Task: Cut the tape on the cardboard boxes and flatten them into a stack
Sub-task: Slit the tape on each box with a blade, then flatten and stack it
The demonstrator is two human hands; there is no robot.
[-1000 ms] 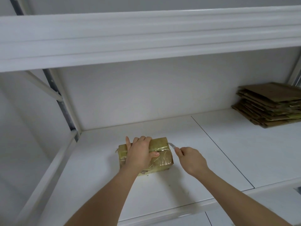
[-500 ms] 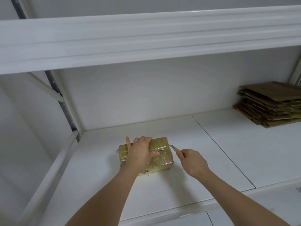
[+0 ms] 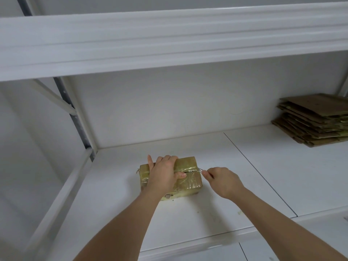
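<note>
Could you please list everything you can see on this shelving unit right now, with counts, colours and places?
taped cardboard box: one, yellowish brown under clear tape, on the lower shelf, centre.
small blade: one, silvery, at the box's right top edge.
stack of flattened boxes: one stack, brown, far right of the shelf against the back wall.
lower shelf: one, white, made of adjoining panels.
upper shelf: one, white, overhead.
left hand: one, gripping the box top.
right hand: one, pinching the blade.
</note>
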